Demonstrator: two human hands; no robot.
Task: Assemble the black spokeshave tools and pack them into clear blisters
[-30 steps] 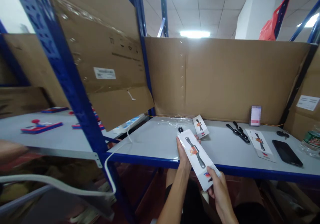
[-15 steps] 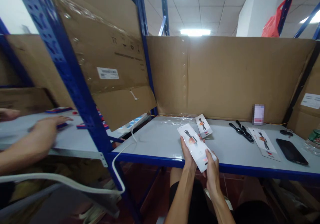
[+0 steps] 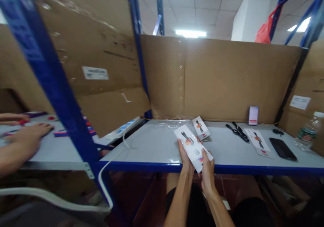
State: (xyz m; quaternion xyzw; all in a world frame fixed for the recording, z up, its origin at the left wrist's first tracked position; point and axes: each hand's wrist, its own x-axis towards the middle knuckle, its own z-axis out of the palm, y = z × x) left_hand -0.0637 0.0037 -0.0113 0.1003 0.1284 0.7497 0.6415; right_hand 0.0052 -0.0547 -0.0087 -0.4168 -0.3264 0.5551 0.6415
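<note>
A flat white printed package [image 3: 189,146] is held tilted above the table's front edge, with a picture of a black-handled tool on its face. My left hand [image 3: 185,154] grips its left side from below, fingers mostly hidden behind it. On the lower right edge, my right hand [image 3: 208,166] has its thumb laid over the front. Just behind the held package stands a small white box [image 3: 200,128] with the same kind of picture. To the right lie black long-handled tools [image 3: 238,132] beside another white printed package [image 3: 257,141].
A black phone [image 3: 282,149], a plastic bottle [image 3: 307,132] and a small upright screen [image 3: 253,115] occupy the right side. Cardboard walls [image 3: 227,81] enclose the table [image 3: 149,146]. A white cable [image 3: 101,183] hangs at left. Beyond the blue post [image 3: 58,85], another person's hand [image 3: 27,137] works.
The view has turned to the right, so everything sits further left. Both my hands still hold the package; more of its coloured lower print shows near my right thumb.
</note>
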